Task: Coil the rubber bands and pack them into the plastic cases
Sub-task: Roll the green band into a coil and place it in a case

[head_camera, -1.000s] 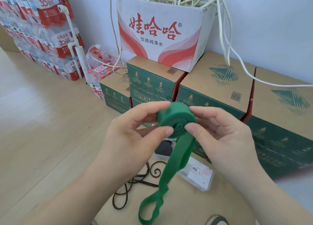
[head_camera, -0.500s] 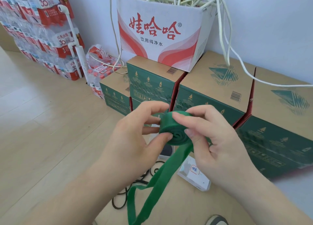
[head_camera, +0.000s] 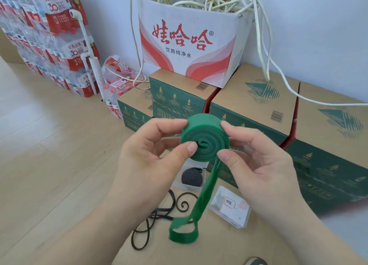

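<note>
**Both hands hold green band coil in mid-air, tail hanging**

Green rubber band (head_camera: 205,139) is mostly wound into a flat spiral coil, held up in front of the stacked cartons and above the cases. Coil face is toward the camera.

Left hand (head_camera: 147,165): thumb pressed on the coil's left face, index finger curled over the top-left edge, so it pinches the coil. The other fingers are curled behind; whether they touch it can't be told.

Right hand (head_camera: 262,169): thumb on the lower-right face, index fingertip on the right edge, also pinching. The remaining fingers are loosely bent behind the coil.

The unwound tail drops from the coil's bottom right and ends in a small loop, low, between the forearms.

Below the hands, on a brown cardboard surface (head_camera: 229,244):
- Clear plastic case (head_camera: 179,184), open, with a coiled black band (head_camera: 191,178) inside.
- Second plastic case (head_camera: 231,209) just beside it on the right, with a white label with a red outline and blue handwriting, unreadable.
- Loose thin black rubber band (head_camera: 157,215) lies tangled to the left, partly behind the green tail.

Background:
- Green-and-brown cartons (head_camera: 258,105).
- A white box with red characters (head_camera: 189,45) sits on top of them, stuffed with white cables (head_camera: 264,45).
- Shrink-wrapped water bottle packs (head_camera: 49,35) stand at left, with a white pipe (head_camera: 87,45) in front of them.
</note>
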A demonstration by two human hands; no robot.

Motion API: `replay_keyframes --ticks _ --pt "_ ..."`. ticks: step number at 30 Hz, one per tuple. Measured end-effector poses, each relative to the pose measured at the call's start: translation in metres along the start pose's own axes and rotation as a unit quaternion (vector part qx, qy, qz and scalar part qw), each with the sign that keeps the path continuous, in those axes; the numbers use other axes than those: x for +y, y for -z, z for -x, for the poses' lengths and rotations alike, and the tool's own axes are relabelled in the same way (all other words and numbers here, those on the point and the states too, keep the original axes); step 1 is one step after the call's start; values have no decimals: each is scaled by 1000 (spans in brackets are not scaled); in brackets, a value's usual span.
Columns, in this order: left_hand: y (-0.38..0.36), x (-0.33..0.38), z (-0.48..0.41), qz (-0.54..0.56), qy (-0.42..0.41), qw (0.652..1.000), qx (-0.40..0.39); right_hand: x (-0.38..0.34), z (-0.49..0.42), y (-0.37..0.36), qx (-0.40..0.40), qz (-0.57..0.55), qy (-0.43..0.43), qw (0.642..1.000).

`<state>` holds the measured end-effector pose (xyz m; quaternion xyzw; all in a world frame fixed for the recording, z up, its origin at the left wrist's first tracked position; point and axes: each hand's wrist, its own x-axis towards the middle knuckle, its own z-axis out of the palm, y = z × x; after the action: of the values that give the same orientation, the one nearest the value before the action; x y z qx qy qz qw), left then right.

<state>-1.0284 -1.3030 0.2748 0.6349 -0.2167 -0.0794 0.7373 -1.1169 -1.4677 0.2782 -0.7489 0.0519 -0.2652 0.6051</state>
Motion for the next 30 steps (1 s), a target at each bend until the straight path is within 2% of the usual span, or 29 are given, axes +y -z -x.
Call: replay_keyframes --ticks 3,4,6,8,11,14,20,23,27,30 --pt "-1 -5 2 -36 23 999 -26 4 3 1 -1 56 32 998" --pt "1 -7 1 -89 3 996 -24 6 3 1 -8 90 50 995" --pt "5 -10 -2 -223 -94 970 -19 9 2 3 -24 157 84 984" --pt "4 -8 -1 -288 -151 945 -26 12 1 5 -49 202 110 972" --pt "3 -8 3 -299 -168 937 -63 15 1 4 -86 272 142 948" --pt "2 -9 4 -314 -156 932 -97 18 1 3 -91 312 174 930" --pt "4 -6 2 -274 -78 949 -137 17 4 1 -77 304 207 927" --pt "5 -3 0 -271 -64 950 -145 13 6 -1 -56 273 175 944" --pt "9 -3 -4 -182 -10 978 -97 7 0 2 4 119 9 993" --pt "6 -1 -3 -120 3 991 -63 6 -4 5 -5 16 -60 998"
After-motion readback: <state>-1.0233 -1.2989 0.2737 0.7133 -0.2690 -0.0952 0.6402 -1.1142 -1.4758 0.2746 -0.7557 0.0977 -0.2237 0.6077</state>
